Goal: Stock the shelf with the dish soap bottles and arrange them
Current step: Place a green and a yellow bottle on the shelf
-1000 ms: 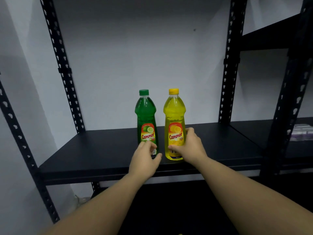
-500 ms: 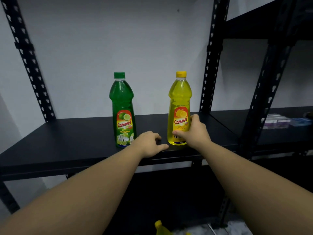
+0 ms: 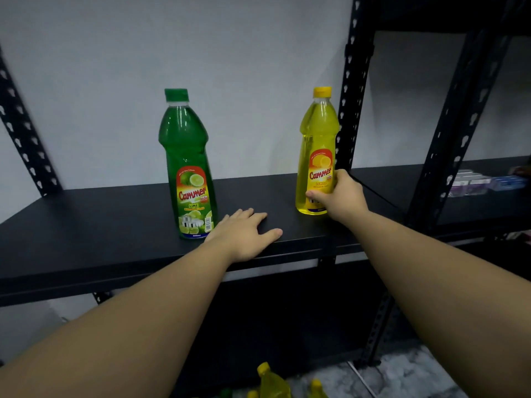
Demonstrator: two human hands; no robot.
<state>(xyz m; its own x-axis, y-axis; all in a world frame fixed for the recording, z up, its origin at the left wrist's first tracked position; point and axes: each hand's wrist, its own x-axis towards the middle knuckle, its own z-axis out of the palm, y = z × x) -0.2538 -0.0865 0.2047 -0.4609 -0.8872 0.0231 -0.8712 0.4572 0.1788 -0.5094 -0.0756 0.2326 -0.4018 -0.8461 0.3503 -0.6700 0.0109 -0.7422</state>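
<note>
At frame centre, black shelf (image 3: 115, 225) against white wall (image 3: 230, 53): green bottle (image 3: 186, 168) upright; left hand (image 3: 244, 234) flat, fingers extended. Right hand (image 3: 342, 196) fingers grip yellow bottle (image 3: 317, 139), right of centre.

A plain pale grey wall (image 3: 258, 53) stands behind black slotted-steel racking, whose perforated uprights (image 3: 352, 90) rise at left and right. A second rack bay (image 3: 474, 202) adjoins on the right, holding small pale boxes (image 3: 468, 183). Below, a mottled grey floor (image 3: 408, 377) shows under dim, even light
</note>
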